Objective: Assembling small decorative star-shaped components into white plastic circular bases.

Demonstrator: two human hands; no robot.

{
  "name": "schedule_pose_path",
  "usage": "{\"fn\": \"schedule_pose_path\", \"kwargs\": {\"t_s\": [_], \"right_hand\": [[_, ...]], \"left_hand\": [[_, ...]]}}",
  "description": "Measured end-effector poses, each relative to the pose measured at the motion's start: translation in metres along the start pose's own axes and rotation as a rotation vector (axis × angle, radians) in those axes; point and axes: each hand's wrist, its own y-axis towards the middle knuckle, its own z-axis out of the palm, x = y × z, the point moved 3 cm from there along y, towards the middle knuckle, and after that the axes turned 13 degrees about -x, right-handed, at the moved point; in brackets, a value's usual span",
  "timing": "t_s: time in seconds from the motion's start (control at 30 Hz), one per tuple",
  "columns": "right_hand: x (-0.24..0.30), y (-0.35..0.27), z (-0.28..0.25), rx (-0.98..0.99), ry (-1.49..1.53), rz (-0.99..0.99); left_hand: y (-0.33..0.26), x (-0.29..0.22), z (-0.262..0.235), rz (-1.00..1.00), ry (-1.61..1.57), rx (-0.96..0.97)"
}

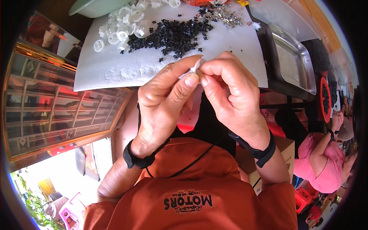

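Observation:
Between both hands, just over the near edge of the white work sheet [111, 73], is a small white plastic part [196, 67]. My left hand [163, 90] pinches it between thumb and fingers. The fingers of my right hand [234, 86] close on its other side; whether they hold a second tiny piece is hidden. Beyond the hands lies a heap of small black cross-shaped pieces [172, 36]. Several round white plastic parts [124, 23] are piled to its left. Farther right sits a pile of small shiny metal pieces [226, 15].
A pale green basin [96, 7] stands at the far left. An empty steel tray [293, 57] lies right of the sheet. A cardboard box [283, 153] is by my right arm. Another person in pink [322, 163] works at the right, near a red tray [325, 99].

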Motion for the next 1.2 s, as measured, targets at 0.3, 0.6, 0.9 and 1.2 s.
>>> {"fn": "schedule_pose_path", "kwargs": {"t_s": [0.3,0.6,0.9,1.2], "right_hand": [[-0.003,-0.001,0.000,0.046,0.045,0.048],[-0.010,-0.008,0.008,0.149,0.106,0.340],[-0.042,0.037,-0.015,0.326,-0.136,0.368],[-0.074,0.048,0.007,0.537,-0.474,0.139]], "left_hand": [[0.001,0.001,-0.004,0.037,0.044,0.007],[0.001,0.008,-0.010,0.070,0.117,-0.002],[0.002,0.016,-0.027,-0.202,0.040,-0.023],[0.000,0.020,-0.034,-0.235,-0.015,-0.089]]}}
